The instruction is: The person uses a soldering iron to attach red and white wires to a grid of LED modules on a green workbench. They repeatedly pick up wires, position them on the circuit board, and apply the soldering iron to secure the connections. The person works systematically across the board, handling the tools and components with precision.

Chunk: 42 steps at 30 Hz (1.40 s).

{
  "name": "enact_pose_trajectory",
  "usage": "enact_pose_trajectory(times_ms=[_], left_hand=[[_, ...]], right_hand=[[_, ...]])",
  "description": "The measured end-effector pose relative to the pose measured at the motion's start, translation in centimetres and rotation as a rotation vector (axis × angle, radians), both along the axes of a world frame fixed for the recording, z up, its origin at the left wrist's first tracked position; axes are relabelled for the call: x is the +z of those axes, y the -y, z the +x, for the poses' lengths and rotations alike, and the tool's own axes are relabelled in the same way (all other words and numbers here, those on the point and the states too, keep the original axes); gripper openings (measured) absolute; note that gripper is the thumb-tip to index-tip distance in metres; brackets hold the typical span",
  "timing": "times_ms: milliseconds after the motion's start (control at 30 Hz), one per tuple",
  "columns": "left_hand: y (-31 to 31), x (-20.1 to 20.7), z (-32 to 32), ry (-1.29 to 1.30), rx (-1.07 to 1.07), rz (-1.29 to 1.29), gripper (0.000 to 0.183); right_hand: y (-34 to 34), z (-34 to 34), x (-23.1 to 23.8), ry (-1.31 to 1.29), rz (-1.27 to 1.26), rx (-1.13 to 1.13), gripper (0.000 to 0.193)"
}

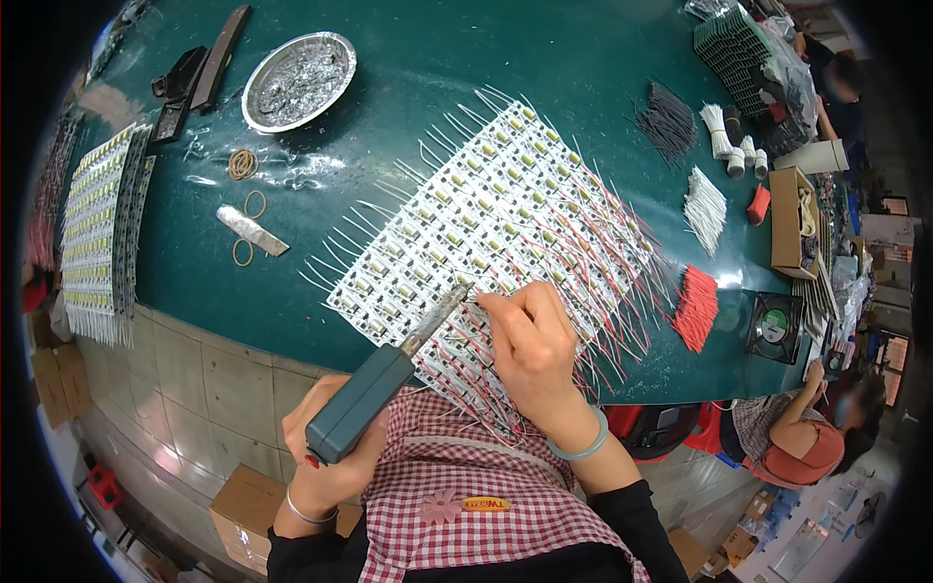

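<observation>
- Panel (pixel 442 219) of small circuit boards lies aslant on the green table (pixel 398 58) in front of us, its nearest corner reaching over the edge toward our checked apron (pixel 505 486).
- White wires fringe its upper left side, while red and white ones spread across its right part.
- Our left hand (pixel 355 466) is closed around the green body of a soldering gun (pixel 360 403), whose metal barrel points up and to the right over the panel; we cannot tell whether the tip touches a board.
- Our right hand (pixel 535 345) is over the panel with its fingers curled, thumb and forefinger just beside that tip; we cannot tell whether they pinch a wire.
- To the right we see loose bundles of red wires (pixel 696 309), white wires (pixel 706 211) and dark wires (pixel 667 121).
- Beyond the panel, to the left, we have a metal bowl (pixel 249 102) of silvery scraps, with rubber bands (pixel 243 163) nearer us.
- At the far left stand more panels (pixel 97 214), stacked together.
</observation>
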<state>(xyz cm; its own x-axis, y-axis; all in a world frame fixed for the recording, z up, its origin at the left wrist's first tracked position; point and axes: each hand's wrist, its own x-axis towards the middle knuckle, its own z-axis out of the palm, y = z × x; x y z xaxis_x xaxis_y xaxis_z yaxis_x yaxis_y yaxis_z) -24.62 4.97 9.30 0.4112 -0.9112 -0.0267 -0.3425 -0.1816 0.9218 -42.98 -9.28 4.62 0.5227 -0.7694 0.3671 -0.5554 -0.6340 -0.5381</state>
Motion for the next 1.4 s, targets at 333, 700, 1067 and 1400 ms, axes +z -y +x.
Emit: enact_pose_trajectory(times_ms=[333, 700, 1067, 1400], left_hand=[[-0.2, -0.5, 0.1, -0.018, -0.051, 0.026, 0.026], [-2.5, 0.0, 3.0, 0.038, 0.555, -0.034, 0.035], [3.9, 3.5, 8.9, 0.157, 0.511, -0.265, 0.028], [0.8, 1.3, 1.5, 0.029, -0.080, 0.043, 0.024]], right_hand=[[0.2, 0.1, 0.2, -0.021, 0.011, 0.008, 0.021], [0.3, -0.3, 0.3, -0.019, 0.020, -0.003, 0.020], [0.1, 0.1, 0.3, -0.017, 0.025, 0.006, 0.022], [0.0, -0.1, 0.1, 0.055, 0.053, -0.015, 0.024]])
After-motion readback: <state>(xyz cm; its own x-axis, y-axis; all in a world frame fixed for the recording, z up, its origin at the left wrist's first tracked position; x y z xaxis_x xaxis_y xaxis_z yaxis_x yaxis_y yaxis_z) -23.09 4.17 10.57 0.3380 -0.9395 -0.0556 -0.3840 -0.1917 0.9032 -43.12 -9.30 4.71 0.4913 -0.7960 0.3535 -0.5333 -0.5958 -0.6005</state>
